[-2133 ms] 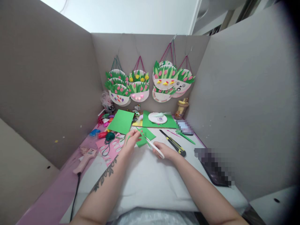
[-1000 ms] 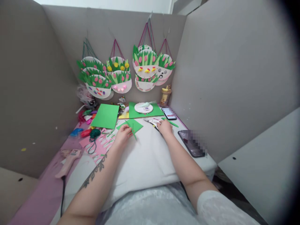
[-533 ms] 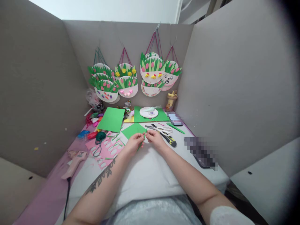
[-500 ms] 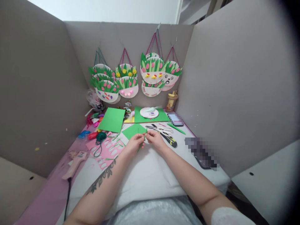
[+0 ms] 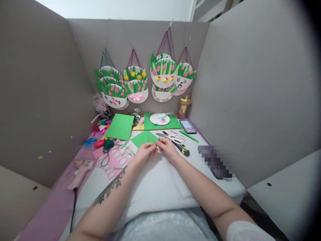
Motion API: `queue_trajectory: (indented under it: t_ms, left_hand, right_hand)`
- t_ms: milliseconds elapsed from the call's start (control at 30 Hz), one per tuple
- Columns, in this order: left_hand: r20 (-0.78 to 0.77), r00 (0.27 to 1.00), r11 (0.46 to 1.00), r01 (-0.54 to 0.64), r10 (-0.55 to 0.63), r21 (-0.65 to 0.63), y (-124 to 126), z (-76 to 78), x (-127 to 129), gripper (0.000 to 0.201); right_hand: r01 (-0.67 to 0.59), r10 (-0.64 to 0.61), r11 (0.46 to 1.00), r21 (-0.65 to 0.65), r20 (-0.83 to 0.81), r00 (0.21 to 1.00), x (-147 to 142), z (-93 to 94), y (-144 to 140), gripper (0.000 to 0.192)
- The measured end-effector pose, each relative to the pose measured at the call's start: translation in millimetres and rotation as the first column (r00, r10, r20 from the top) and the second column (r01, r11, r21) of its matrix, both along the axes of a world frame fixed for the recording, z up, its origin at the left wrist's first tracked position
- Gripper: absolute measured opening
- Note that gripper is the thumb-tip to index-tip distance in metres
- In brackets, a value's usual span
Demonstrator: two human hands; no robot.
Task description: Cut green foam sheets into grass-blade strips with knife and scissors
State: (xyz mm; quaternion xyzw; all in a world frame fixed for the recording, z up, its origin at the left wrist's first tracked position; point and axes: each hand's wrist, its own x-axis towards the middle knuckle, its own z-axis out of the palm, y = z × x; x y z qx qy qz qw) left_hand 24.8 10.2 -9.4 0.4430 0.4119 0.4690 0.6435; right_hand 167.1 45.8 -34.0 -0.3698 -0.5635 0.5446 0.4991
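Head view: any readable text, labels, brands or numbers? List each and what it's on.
None can be read.
Glue gun: a small label on its body, too small to read.
Small white plate: a tiny printed mark, too small to read.
Two phones: screens blurred out.
Bottle by the back wall: print not legible.
Green strip held between left hand and right hand: no marking visible.

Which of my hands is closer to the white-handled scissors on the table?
Right. Your right hand sits just below the scissors; your left hand is farther left, both pinching a thin green strip.
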Motion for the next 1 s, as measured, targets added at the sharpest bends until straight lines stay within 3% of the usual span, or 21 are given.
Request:
queue_trajectory:
  t_ms: [100,200,300,367,633,867,1000]
  left_hand:
    - [-0.006,1.000,0.999,-0.024,0.024,-0.023,-0.3,0.5,-0.2,0.033]
    - [-0.182,0.979,0.993,-0.070,0.087,0.098,1.8,-4.8,-0.7,0.029]
    - [-0.433,0.883,0.960,-0.067,0.183,0.271,4.7,-10.1,-1.7,0.025]
    - [-0.513,0.835,0.950,-0.036,0.200,0.311,5.6,-9.7,-2.4,0.024]
    - [-0.559,0.814,0.954,0.019,0.159,0.298,4.8,3.0,-7.0,0.023]
    - [-0.560,0.788,0.936,-0.059,0.258,0.348,14.8,-6.6,-20.5,0.021]
    - [-0.541,0.762,0.895,-0.113,0.356,0.430,13.9,-4.8,-20.0,0.030]
  right_hand:
    - [0.001,-0.001,1.000,-0.009,-0.012,1.000,-0.5,1.2,-1.8,0.034]
    - [0.016,-0.016,1.000,-0.012,-0.003,1.000,-3.4,2.8,-4.8,0.029]
    - [0.041,-0.040,0.999,-0.019,0.023,0.999,-6.3,3.6,-5.9,0.026]
    - [0.070,-0.069,0.996,-0.049,0.010,0.998,-5.7,4.4,-3.9,0.029]
    - [0.199,-0.271,0.939,-0.280,-0.248,0.930,23.4,17.7,13.5,0.043]
    - [0.249,-0.358,0.919,-0.305,-0.381,0.853,32.9,15.6,22.4,0.043]
    - [0.261,-0.349,0.925,-0.276,-0.349,0.870,29.7,13.2,22.6,0.042]
